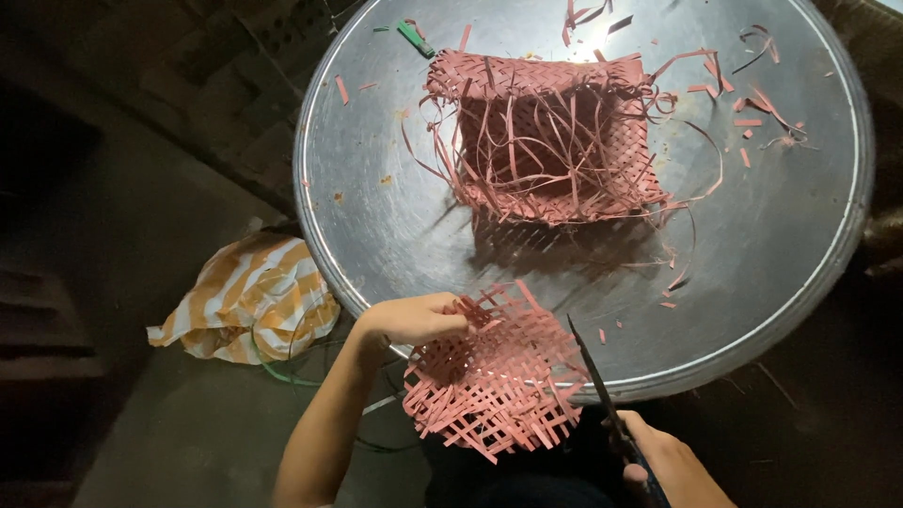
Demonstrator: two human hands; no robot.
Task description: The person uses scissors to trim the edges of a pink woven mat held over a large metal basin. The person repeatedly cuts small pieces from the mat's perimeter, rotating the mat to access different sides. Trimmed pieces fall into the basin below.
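At the near rim of a large round metal tray (376,216), the left hand (409,320) is closed on the upper left edge of a small woven piece (499,376) made of thin pink-red strips. The piece is loosely plaited, with open gaps in its lattice and strip ends sticking out along its edges. It lies partly over the tray's rim and partly hangs past it toward the person.

The right hand (663,466) sits low at the bottom edge of the view, gripping the dark handle of a pair of scissors (593,376). The blades point up and slightly left, their tips just beside the right edge of the woven piece; whether they touch the strips cannot be told. The blades look nearly closed.

Farther back on the tray, well apart from both hands, stands a larger woven basket (546,141) of the same pink-red strips, squarish, with many long loose ends curling out of its top and sides. Short strip offcuts (752,122) lie scattered over the tray, mostly to the right of the basket. 1 small green object (415,39) lies near the tray's far edge, just left of the basket.

Left of the tray, on the dark floor, lies a crumpled bag (249,296) with orange and white stripes.
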